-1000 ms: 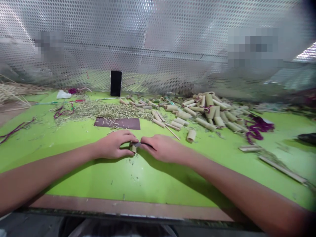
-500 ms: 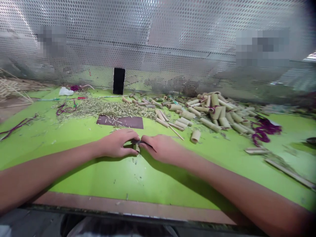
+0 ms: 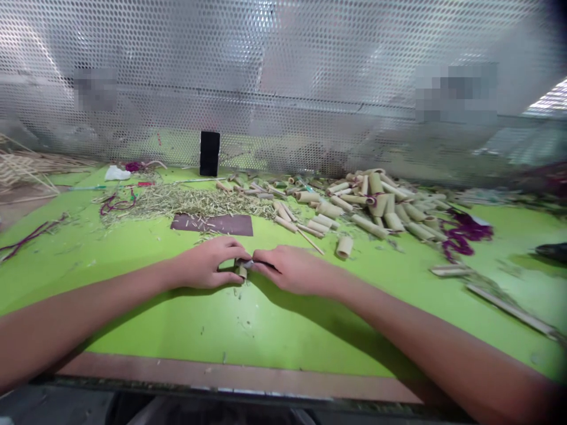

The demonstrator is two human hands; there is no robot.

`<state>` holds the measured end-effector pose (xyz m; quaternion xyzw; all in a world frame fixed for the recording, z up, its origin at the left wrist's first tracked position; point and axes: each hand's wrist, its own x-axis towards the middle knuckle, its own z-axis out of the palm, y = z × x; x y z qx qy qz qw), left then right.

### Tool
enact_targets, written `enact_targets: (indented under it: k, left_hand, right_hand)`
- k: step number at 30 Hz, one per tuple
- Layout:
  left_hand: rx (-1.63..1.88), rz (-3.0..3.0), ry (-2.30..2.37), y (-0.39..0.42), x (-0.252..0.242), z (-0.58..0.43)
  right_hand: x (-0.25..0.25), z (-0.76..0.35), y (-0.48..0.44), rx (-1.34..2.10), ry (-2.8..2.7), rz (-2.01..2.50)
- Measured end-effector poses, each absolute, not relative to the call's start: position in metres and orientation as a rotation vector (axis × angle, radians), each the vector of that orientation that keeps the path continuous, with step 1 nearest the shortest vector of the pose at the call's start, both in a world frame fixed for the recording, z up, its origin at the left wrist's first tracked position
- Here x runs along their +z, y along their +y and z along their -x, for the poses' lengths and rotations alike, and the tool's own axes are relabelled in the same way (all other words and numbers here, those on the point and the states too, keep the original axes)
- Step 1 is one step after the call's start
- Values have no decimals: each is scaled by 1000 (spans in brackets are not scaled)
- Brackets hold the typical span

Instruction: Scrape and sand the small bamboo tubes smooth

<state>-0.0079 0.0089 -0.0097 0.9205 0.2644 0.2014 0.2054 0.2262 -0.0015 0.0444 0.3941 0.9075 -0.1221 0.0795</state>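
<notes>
Low over the green table (image 3: 274, 330), my left hand (image 3: 212, 262) grips a short piece of bamboo (image 3: 242, 272) between thumb and fingers. Close beside it, my right hand (image 3: 283, 268) is closed on a small knife (image 3: 248, 264), whose blade lies against the top of the bamboo piece. My right fingers cover most of the knife's handle. Just beyond my left hand lies a dark sandpaper sheet (image 3: 230, 225) with thin slivers on it. A single short bamboo tube (image 3: 344, 247) rests to the right of my hands.
A heap of bamboo tubes (image 3: 390, 203) spreads at the back right, near purple string (image 3: 465, 233). Thin bamboo slivers (image 3: 199, 202) pile behind the sandpaper. A phone (image 3: 209, 153) stands against the perforated metal screen (image 3: 283, 88). Split bamboo (image 3: 509, 307) lies at the right.
The view has shifted slightly, so the things on the table appear a little lower and further left. Both hands keep their grips; the blade has tilted and shows brighter.
</notes>
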Motion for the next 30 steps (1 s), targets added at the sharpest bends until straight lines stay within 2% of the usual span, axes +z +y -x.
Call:
enact_targets:
  k: [8, 16, 30]
  left_hand:
    - [569, -2500, 898, 6, -10, 3]
    - [622, -2562, 706, 11, -11, 3]
    - [700, -2783, 657, 12, -15, 11]
  right_hand:
    - [42, -213, -13, -169, 2608, -1324]
    - [39, -218, -9, -259, 2687, -1257]
    - [37, -227, -8, -329, 2696, -1247]
